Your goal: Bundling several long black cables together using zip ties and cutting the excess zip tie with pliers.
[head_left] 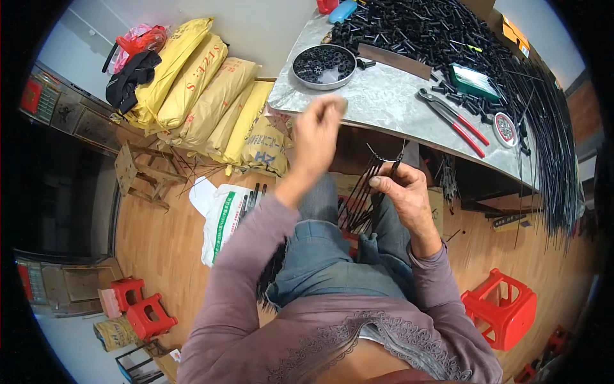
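Observation:
My right hand (409, 195) is closed round the top of a bunch of thin black rods (359, 201) that look like umbrella ribs. They hang over my lap below the table edge, and a thin wire end sticks up beside my fingers. Raised at the table's front edge is my left hand (314, 137), blurred by motion, its fingers bent. Whether it holds anything I cannot make out. Just beyond it stands a round tin (324, 88) with small black ring-shaped parts in it.
On the grey table (384, 96) are red-handled pliers (465, 131), a small round dish (505, 130), a green box (474, 82) and heaped black tubular parts (409, 29). Long black rods (556, 153) overhang its right end. Yellow sacks (192, 83) stand left; a red stool (502, 307) stands right.

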### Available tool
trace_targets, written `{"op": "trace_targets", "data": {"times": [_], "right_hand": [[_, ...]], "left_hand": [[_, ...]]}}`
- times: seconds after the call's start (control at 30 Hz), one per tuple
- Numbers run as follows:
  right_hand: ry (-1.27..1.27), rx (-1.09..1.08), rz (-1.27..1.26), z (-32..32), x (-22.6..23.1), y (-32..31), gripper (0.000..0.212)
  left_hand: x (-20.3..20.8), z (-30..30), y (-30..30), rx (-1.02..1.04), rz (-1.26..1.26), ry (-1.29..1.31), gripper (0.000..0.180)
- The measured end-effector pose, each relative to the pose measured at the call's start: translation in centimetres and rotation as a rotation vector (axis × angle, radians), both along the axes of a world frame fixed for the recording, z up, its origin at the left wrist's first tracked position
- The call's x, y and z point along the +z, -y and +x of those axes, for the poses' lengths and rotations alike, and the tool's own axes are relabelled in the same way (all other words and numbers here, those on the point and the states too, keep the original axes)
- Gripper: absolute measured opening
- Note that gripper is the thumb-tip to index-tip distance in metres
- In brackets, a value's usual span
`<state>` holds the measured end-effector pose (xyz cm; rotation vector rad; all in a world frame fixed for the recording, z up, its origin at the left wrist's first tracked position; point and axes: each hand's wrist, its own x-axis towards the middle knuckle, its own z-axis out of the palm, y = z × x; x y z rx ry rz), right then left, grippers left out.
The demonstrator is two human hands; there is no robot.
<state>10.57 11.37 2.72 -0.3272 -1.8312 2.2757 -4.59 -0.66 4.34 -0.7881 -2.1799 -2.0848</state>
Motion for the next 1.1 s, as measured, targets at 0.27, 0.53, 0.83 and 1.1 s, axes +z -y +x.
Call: {"op": "trace_targets", "data": {"times": [0.27, 0.53, 0.83, 1.1], "right_hand": [[-0.005, 0.01, 0.033, -1.9, -1.6, -0.5, 0.014], [-0.009, 0.005, -0.005, -3.0, -2.4, -1.6, 0.015], [0.034, 0.068, -0.016, -3.4, -2.5, -2.0, 0.019], [0.024, 0.113, -0.079, -3.2, -2.8, -1.2, 0.024]], "left_hand": [[-0.5, -15.8, -2.4, 0.152, -0.925, -0.766, 0.019], [-0.7, -16.7, -3.5, 0.122, -1.143, -0.931, 0.016], [3.2, -5.8, -2.1, -0.723, -0.194, 0.642, 0.02], [2.3, 0.3, 0.8, -0.646, 0.088, 0.934, 0.024]]}}
